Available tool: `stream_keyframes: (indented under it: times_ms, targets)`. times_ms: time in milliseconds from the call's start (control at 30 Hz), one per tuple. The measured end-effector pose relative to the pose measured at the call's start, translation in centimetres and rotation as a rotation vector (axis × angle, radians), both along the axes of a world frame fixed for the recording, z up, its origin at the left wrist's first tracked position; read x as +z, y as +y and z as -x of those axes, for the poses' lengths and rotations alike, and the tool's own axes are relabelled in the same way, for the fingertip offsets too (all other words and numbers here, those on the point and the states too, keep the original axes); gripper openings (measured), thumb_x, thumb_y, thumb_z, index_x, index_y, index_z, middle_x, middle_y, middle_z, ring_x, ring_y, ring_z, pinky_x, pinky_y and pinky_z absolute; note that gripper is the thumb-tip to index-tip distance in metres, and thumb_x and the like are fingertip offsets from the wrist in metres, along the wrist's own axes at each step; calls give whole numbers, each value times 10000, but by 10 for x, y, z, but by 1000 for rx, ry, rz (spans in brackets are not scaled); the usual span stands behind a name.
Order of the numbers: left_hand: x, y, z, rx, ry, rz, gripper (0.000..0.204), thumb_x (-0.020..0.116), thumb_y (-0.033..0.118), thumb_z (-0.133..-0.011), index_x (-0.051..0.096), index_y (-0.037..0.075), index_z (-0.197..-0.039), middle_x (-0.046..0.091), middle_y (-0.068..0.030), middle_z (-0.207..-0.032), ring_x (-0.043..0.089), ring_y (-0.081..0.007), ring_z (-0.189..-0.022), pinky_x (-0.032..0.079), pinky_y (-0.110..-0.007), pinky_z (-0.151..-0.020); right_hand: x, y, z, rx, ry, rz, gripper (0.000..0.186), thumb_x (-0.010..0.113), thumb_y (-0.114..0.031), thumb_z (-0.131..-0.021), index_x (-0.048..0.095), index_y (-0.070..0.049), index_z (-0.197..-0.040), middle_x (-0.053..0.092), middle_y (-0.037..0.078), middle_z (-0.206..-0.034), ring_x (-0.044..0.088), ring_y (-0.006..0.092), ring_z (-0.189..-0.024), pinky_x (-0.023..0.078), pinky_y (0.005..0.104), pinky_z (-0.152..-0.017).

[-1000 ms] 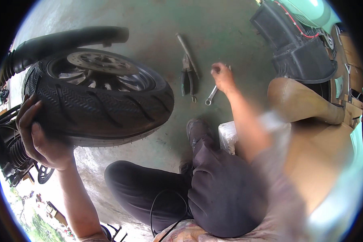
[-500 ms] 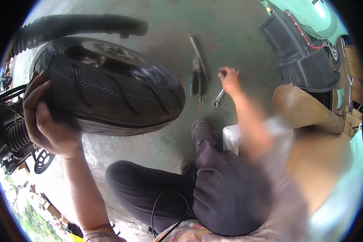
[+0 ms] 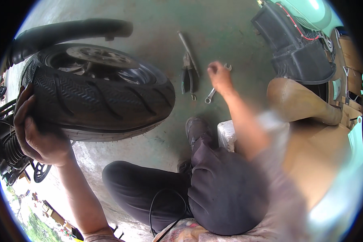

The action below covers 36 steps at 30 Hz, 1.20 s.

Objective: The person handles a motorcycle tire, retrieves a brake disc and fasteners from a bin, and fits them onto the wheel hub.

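Black rubber with curved grooves forms the tyre, at the left of the view. Its long axis, as seen, runs mostly left to right, the right end dipping slightly toward the person; the face with the metal brake disc looks upward and the tread faces the person. The left hand has its grip wrapped on the tyre's left end, so most of the tyre stretches out to the right of that grip. A black tube runs past the far side. The right hand, well apart from the tyre, is over a wrench, fingers bent; whether this grip holds it, I cannot tell. The wrench slants, ring end toward the person. Left of it, pliers lie beside a thin rod on the floor.
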<state>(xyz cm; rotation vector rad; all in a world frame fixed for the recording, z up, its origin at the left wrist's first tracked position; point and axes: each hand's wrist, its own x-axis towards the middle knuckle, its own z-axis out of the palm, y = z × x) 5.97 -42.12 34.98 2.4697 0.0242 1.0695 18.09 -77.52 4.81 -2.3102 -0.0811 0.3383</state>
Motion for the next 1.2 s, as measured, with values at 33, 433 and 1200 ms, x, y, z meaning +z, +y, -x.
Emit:
stream_keyframes:
  times_ms: [33,433,1200]
  targets:
    - [2,1,2,-1,15,-8,418,284,139,-860,581,-115,-1007,604,-255,-1100,578,-356,-1049,434,-432,-970,3,12,9,21,65,-4,234,592,-176,-861,588,-33,-1046,662,163,-947,631,317,-917,494,395,-822]
    - [4,11,-2,62,-12,-19,421,306,147,-838,605,-114,-977,633,-238,-1045,607,-333,-993,461,-401,-935,19,48,-11,263,324,385,370,616,-290,-832,599,16,-1038,615,220,-1102,581,364,-1043,472,434,-892]
    - [-20,0,4,205,-142,278,186,521,117,-863,609,-39,-812,663,-164,-943,628,-281,-884,473,-332,-857,323,29,-82,191,416,497,379,460,-463,-847,543,-93,-846,462,-3,-645,432,103,-512,360,269,-449]
